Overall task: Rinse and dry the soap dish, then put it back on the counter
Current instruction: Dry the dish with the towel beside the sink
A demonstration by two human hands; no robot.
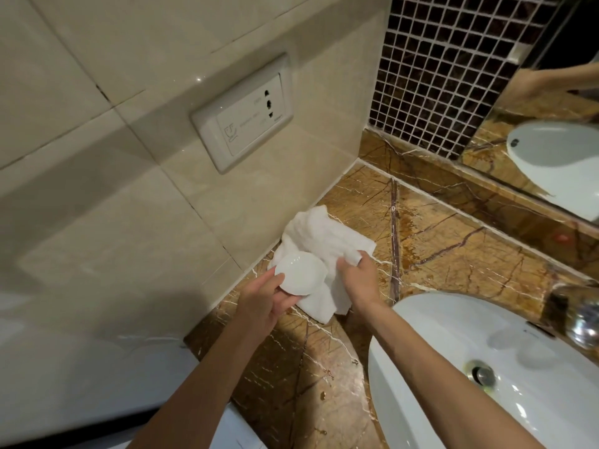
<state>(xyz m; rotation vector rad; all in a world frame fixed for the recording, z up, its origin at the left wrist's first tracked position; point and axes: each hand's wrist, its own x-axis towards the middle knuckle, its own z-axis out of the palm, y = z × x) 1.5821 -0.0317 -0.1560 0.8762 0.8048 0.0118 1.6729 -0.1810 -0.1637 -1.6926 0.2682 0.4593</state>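
Observation:
A small round white soap dish (300,273) is held in my left hand (263,299), tilted up above the brown marble counter (453,254) near the tiled wall. My right hand (358,280) grips a crumpled white towel (324,234) just to the right of the dish. The towel lies partly on the counter and reaches under and behind the dish. The dish's hollow side faces the camera and looks glossy.
A white oval sink (486,384) with a metal drain (483,374) is set at the right. A chrome tap (583,319) stands at the far right. A wall socket (246,115) sits on the beige tiles. A mirror (551,124) and dark mosaic tiles (434,76) back the counter.

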